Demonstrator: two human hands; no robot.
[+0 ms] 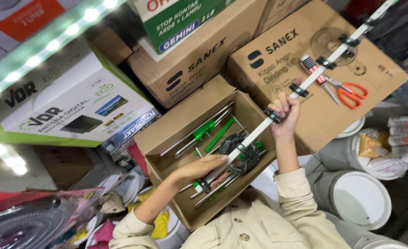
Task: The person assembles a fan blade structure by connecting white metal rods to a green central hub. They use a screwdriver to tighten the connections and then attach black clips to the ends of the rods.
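Note:
A long white metal rail (315,76) with several black clips along it stretches from the lower middle up to the top right. My left hand (203,167) grips its near end, over an open cardboard box (167,138). My right hand (285,112) holds the rail further up, by one black clip. Inside the box lie silver rods with green plastic fittings (211,130) and a round coil of dark cable (237,150).
Large closed cardboard boxes (379,87) stand behind, one bearing orange-handled scissors (351,94) and a screwdriver (317,76). A white and green carton (70,97) sits left. White buckets (361,196) stand at the right. A lit strip light (42,50) crosses the upper left.

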